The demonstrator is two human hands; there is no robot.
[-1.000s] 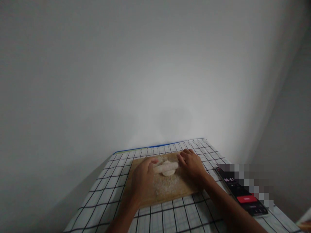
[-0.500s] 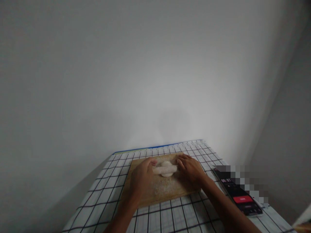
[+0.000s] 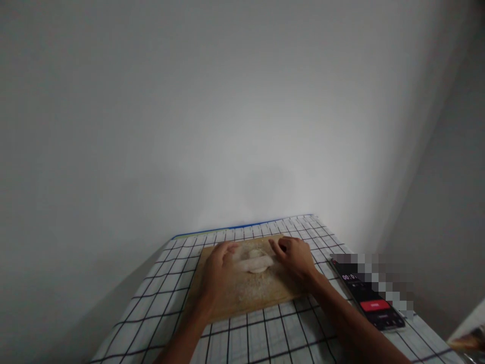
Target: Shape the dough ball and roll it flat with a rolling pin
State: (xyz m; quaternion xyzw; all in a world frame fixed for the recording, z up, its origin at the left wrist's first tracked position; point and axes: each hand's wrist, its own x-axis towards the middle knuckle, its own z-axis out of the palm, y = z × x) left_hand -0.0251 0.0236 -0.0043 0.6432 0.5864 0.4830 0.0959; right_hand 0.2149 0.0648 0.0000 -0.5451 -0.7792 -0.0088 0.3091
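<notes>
A wooden board (image 3: 227,301) dusted with flour lies on a checked cloth (image 3: 265,338). A small pale piece of dough (image 3: 256,252) sits at the board's far middle. A floury rolling pin (image 3: 254,263) lies across it, blurred by motion. My left hand (image 3: 219,268) covers the pin's left end with its fingers curled over it. My right hand (image 3: 297,256) does the same on the right end. Both forearms reach in from the bottom edge.
A phone (image 3: 373,303) with a lit timer screen and a red button lies on the cloth right of the board, close to my right forearm. A blue strip (image 3: 242,225) edges the table's far side against a bare white wall. A blurred object shows at bottom right.
The rolling pin has rolled over the dough toward me, so the dough now shows beyond the pin instead of in front of it. Both hands moved with it.
</notes>
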